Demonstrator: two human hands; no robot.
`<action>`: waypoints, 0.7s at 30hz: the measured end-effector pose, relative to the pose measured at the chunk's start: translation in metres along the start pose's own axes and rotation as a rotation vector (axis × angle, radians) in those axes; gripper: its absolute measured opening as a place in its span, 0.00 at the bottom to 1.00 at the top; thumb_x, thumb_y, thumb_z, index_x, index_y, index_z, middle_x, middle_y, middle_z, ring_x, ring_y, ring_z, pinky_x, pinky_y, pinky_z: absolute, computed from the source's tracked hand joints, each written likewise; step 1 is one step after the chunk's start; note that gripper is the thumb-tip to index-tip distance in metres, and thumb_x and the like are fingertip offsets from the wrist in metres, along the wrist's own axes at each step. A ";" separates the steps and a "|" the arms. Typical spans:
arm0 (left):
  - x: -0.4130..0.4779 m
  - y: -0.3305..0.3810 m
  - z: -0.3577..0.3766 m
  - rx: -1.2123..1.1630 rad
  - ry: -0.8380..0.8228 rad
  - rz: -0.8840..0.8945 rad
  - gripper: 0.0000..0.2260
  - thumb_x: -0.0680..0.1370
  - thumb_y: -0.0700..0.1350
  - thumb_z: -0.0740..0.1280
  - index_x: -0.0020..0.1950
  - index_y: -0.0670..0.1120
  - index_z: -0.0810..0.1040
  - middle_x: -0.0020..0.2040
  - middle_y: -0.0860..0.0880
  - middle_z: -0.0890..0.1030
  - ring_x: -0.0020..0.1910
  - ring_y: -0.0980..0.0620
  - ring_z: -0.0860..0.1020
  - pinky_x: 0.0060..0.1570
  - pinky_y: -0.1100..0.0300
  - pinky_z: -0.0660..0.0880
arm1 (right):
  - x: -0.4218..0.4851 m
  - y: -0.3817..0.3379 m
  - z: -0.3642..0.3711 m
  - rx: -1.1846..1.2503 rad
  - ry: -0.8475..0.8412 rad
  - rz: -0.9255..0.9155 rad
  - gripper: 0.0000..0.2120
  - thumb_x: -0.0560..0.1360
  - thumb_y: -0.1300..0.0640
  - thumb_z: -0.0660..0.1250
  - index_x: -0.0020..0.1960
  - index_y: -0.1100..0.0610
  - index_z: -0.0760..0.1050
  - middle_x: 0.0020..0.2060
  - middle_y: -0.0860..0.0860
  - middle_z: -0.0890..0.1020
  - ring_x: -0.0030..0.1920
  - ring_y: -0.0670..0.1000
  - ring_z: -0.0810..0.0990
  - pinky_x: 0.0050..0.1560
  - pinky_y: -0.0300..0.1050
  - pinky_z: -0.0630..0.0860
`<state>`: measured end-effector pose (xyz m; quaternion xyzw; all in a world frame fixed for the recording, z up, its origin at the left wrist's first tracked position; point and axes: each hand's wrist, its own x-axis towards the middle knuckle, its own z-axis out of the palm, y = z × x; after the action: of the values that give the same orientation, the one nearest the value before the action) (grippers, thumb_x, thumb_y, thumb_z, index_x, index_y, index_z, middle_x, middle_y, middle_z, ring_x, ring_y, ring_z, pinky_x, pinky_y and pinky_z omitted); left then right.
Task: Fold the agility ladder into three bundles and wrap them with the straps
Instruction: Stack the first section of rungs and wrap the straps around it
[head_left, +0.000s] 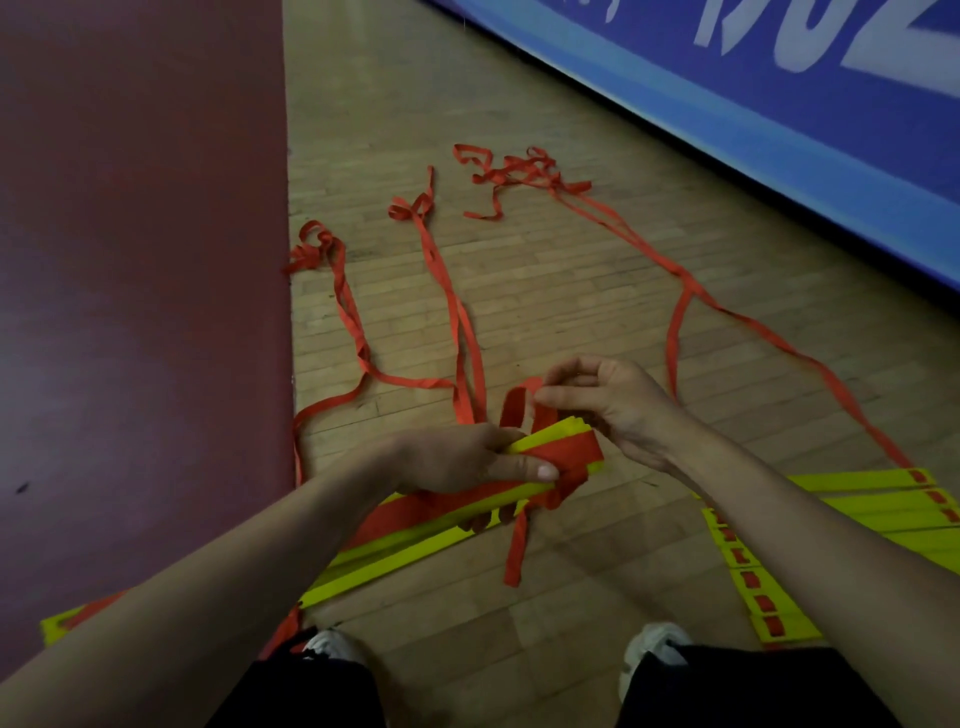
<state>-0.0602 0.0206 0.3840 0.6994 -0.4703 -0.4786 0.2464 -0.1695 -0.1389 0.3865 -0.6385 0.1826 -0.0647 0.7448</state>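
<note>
**Strap wrapped on a held bundle**

Head view: the left hand (457, 462) grips a bundle (545, 435) of yellow rungs near its end, thumb on top and fingers curled underneath. A red strap (571, 453) is wrapped round that end. The right hand (613, 405) pinches a loop of the strap just above the bundle. A tail of strap hangs to the floor (571, 291). More rungs (405, 556) lie flat below the bundle, and a stack (857, 501) lies to the right. Loose straps (457, 322) trail away between a red mat (130, 260) and a blue banner (779, 104).
</note>
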 end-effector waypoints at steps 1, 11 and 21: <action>0.001 0.000 0.001 -0.028 0.000 -0.018 0.10 0.77 0.60 0.65 0.47 0.54 0.77 0.39 0.58 0.80 0.33 0.65 0.78 0.39 0.66 0.72 | 0.001 -0.001 0.000 -0.013 0.001 -0.019 0.15 0.66 0.69 0.72 0.50 0.58 0.76 0.31 0.49 0.83 0.31 0.43 0.81 0.30 0.33 0.75; 0.002 -0.014 -0.010 -0.398 0.125 -0.078 0.19 0.74 0.57 0.66 0.52 0.41 0.76 0.37 0.42 0.78 0.31 0.47 0.77 0.30 0.59 0.76 | -0.008 -0.006 0.010 -0.293 -0.078 -0.373 0.11 0.68 0.72 0.71 0.42 0.57 0.78 0.35 0.44 0.83 0.40 0.41 0.81 0.45 0.33 0.76; -0.009 -0.021 -0.023 -0.526 0.173 -0.035 0.20 0.71 0.61 0.65 0.46 0.44 0.76 0.40 0.42 0.78 0.30 0.47 0.76 0.30 0.58 0.75 | -0.006 0.015 0.010 -0.388 -0.151 -0.539 0.13 0.65 0.61 0.76 0.38 0.42 0.81 0.41 0.48 0.86 0.56 0.49 0.82 0.59 0.41 0.75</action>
<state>-0.0319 0.0353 0.3809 0.6577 -0.2949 -0.5269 0.4504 -0.1736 -0.1246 0.3741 -0.7966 -0.0394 -0.1760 0.5770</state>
